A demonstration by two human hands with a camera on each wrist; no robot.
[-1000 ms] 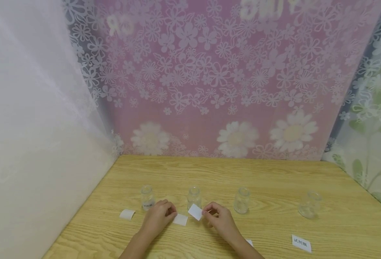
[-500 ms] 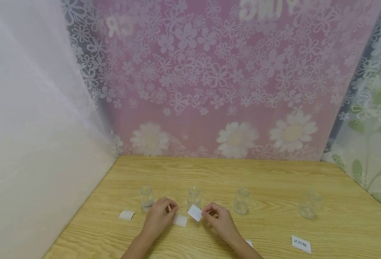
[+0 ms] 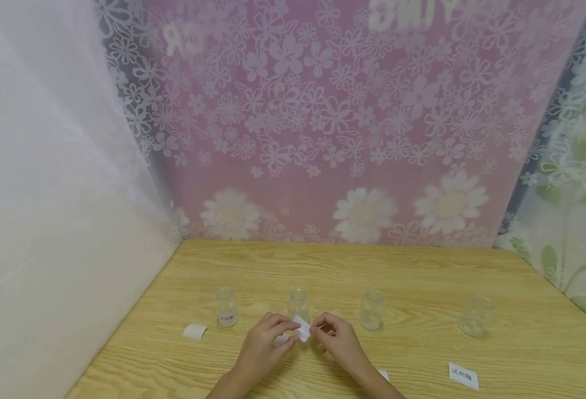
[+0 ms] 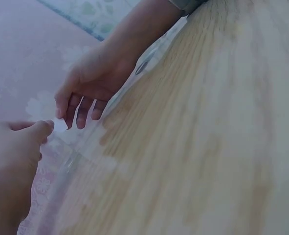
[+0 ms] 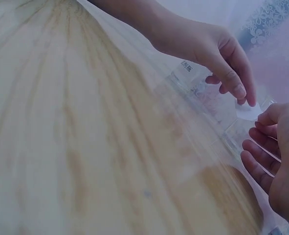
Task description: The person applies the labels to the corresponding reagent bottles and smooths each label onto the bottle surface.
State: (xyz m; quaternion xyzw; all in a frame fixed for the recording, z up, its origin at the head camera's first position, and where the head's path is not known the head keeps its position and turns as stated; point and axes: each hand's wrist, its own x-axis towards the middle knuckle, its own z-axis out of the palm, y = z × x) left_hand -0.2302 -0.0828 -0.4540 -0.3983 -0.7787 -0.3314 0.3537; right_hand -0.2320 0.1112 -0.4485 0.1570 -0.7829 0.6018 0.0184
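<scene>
In front of a small clear glass bottle point(image 3: 298, 298), my two hands meet at a white paper label point(image 3: 302, 329). My right hand point(image 3: 342, 344) pinches its right edge between thumb and forefinger, the other fingers loosely bent. At the opposite edge, the thumb and forefinger of my left hand point(image 3: 263, 344) pinch the label too, as the right wrist view shows. A second white paper piece point(image 3: 281, 339) lies on the table, mostly hidden behind the left hand's fingers. Left of the hands stands a glass bottle point(image 3: 227, 305) bearing a label with dark characters.
Two more glass bottles stand to the right, one nearer point(image 3: 371, 310) and one farther off point(image 3: 476, 317). A curled white paper piece point(image 3: 195, 331) lies at left, a printed label point(image 3: 463, 376) at front right. Another paper corner point(image 3: 384, 374) shows beside the right forearm.
My left hand has moved right from the paper piece on the table to the label's left edge and now pinches it. The right hand has stayed nearly still, holding the label.
</scene>
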